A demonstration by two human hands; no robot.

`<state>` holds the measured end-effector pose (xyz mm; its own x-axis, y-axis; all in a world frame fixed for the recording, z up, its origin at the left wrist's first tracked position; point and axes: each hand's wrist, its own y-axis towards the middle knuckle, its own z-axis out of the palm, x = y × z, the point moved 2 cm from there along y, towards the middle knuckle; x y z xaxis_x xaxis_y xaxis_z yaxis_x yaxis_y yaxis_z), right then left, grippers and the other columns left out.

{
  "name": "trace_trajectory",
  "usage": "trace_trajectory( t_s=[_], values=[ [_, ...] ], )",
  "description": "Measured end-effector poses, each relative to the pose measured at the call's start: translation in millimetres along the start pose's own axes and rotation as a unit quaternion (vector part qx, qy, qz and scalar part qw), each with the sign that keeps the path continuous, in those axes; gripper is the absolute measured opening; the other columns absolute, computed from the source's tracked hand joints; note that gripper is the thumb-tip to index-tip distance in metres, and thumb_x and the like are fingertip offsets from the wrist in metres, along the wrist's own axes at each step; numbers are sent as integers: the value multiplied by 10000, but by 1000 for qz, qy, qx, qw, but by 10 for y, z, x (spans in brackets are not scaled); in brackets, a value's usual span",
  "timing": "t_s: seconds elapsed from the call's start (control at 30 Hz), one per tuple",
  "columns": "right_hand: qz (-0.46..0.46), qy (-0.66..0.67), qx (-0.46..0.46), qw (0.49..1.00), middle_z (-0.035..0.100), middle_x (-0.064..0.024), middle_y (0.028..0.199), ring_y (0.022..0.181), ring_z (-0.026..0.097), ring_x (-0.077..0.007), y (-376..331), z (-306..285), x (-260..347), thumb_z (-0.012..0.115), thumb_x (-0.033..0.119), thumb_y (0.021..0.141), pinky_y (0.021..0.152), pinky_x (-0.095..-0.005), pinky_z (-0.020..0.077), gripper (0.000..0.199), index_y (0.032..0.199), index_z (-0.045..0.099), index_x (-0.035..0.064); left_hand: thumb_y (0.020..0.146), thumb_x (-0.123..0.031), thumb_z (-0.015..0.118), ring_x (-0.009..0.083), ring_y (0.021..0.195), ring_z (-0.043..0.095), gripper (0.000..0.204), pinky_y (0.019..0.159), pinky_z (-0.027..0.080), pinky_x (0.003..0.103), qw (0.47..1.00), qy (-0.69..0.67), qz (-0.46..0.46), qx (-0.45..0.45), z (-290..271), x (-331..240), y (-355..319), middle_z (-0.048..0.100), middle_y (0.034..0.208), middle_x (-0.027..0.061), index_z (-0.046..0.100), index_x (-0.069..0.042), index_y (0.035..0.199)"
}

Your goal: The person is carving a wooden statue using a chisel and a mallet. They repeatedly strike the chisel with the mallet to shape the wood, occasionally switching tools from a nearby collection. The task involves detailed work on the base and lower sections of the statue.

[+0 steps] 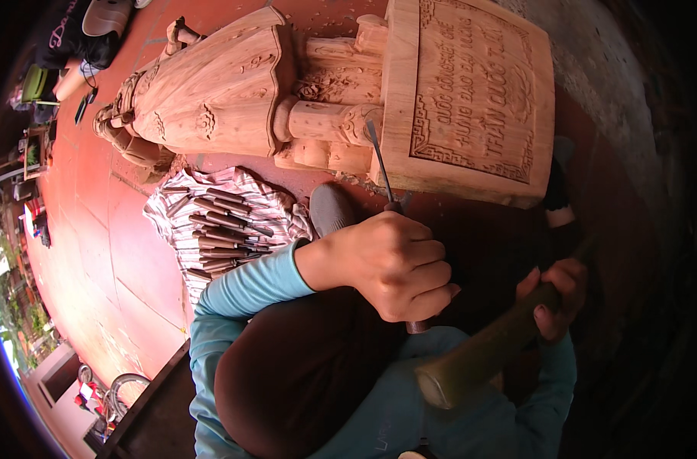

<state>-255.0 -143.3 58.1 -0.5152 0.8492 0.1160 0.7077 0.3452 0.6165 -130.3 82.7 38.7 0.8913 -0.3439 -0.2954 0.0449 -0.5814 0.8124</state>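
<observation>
Your left hand [390, 264], at the centre of the frame, is a tight fist around a chisel [384, 172], whose blade tip meets the wooden statue [287, 84] lying across the top. Your right hand [555, 294], at middle right, is curled shut around a wooden mallet [478, 356] (head toward the lower centre). More chisels [218, 229] lie on a striped cloth [164, 222] at centre left.

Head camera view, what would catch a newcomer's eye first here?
First, the big pale carved wooden statue lying on its side across the top, its square inscribed base toward the right. In the middle, the left hand grips a chisel whose blade touches the carving near the base, while the right hand holds a wooden mallet at lower right. Left of centre, spare chisels lie on a striped cloth.
</observation>
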Motion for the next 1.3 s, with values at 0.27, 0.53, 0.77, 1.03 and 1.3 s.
trace_trajectory(
  t_s=[0.27, 0.53, 0.77, 1.03, 1.3],
  values=[
    [3, 19, -12, 1000, 449, -53, 824, 612, 481, -204, -20, 15, 38, 581, -93, 731, 466, -333, 385, 675, 1220, 400, 336, 804, -117, 663, 103, 439, 428, 215, 357, 314, 236, 999, 38, -16, 13, 12, 23, -27, 378, 558, -36, 530, -71, 642],
    [42, 66, -49, 996, 473, -57, 857, 635, 493, -228, 102, -17, 75, 589, -114, 712, 486, -350, 383, 654, 1178, 447, 323, 746, -24, 655, 113, 390, 375, 356, 350, 295, 255, 997, 21, -19, -78, 21, 88, 32, 318, 516, -26, 385, -108, 530],
    [30, 42, 11, 999, 482, -77, 884, 649, 516, -246, 124, 71, -137, 620, -130, 668, 524, -366, 424, 717, 1224, 410, 271, 729, -27, 662, 115, 382, 384, 361, 338, 297, 266, 995, 60, -57, -58, 42, 126, 99, 348, 519, -19, 374, -114, 529],
    [29, 39, -7, 999, 495, -92, 848, 654, 529, -272, 22, 100, -175, 632, -131, 672, 522, -381, 436, 665, 1196, 409, 214, 712, -31, 668, 114, 385, 416, 346, 330, 325, 253, 991, 90, -68, -78, 79, 188, 147, 418, 538, -12, 383, -104, 530],
    [51, 31, 2, 998, 497, -111, 834, 650, 523, -267, 18, 127, -217, 630, -138, 687, 525, -380, 436, 657, 1213, 394, 177, 709, -29, 674, 113, 414, 455, 282, 356, 394, 249, 994, 94, -51, -28, 65, 67, 203, 374, 529, -26, 444, -94, 561]
  ],
)
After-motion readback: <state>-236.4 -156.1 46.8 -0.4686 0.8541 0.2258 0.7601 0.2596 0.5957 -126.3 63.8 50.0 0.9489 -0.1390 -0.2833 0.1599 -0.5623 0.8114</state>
